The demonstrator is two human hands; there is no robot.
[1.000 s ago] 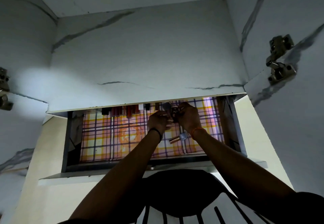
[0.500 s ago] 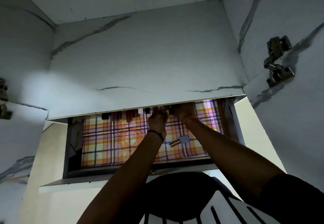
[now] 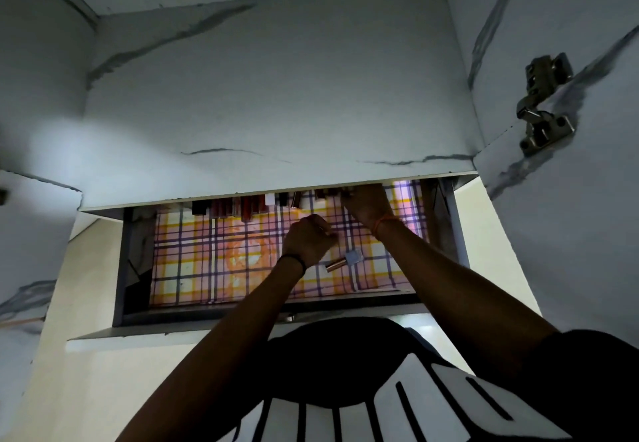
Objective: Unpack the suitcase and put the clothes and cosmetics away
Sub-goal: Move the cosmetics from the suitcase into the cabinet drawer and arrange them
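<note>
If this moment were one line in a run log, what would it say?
stage: arranging cosmetics | left hand: curled over drawer | right hand: at back row of tubes | loose tube: lying on liner

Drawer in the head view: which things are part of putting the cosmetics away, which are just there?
Part of the job:
- drawer
- row of cosmetic tubes at its back
- loose tube on the liner
- left hand, right hand at the row

Just there:
- checked liner
- cabinet hinge
- shelf panel
</note>
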